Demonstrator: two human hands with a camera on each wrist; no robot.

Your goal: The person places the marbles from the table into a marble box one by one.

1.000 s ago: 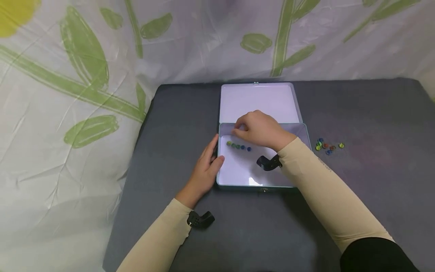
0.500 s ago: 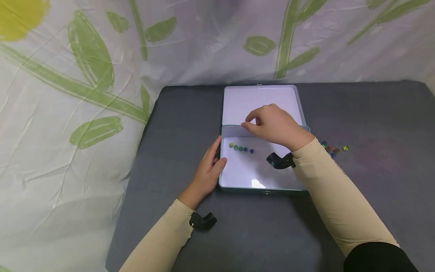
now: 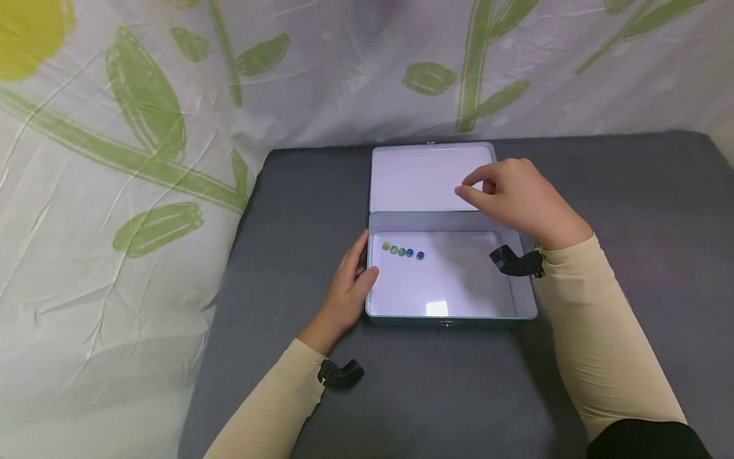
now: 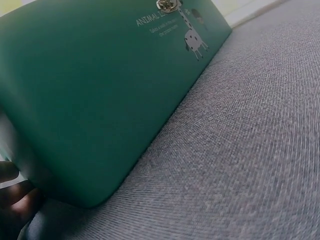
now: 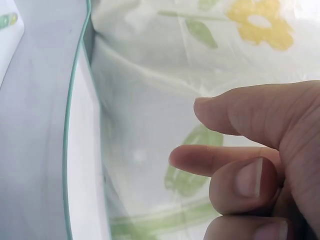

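Note:
My left hand [image 3: 342, 293] rests against the left side of a metal box [image 3: 447, 315], its fingers along the outer wall and its thumb at the rim. In the left wrist view the box's green outside [image 4: 95, 95] shows a giraffe print and a metal clasp [image 4: 167, 5]. My right hand [image 3: 518, 197] hovers over the right part of the raised lid [image 3: 415, 175]. The right wrist view shows its thumb [image 5: 230, 110] and forefinger [image 5: 200, 159] apart with nothing between them. Inside the box, several small round green and blue pieces [image 3: 401, 252] form a row at the upper left.
The box stands on a grey cloth-covered table [image 3: 436, 389]. My right forearm and wrist camera [image 3: 518, 261] hide most of the spot right of the box where loose pieces lay. A white sheet [image 3: 344, 76] with painted green leaves hangs behind the table.
My right hand has risen from above the row of pieces and moved right, past the box's middle. The left hand and the row of pieces stay in place.

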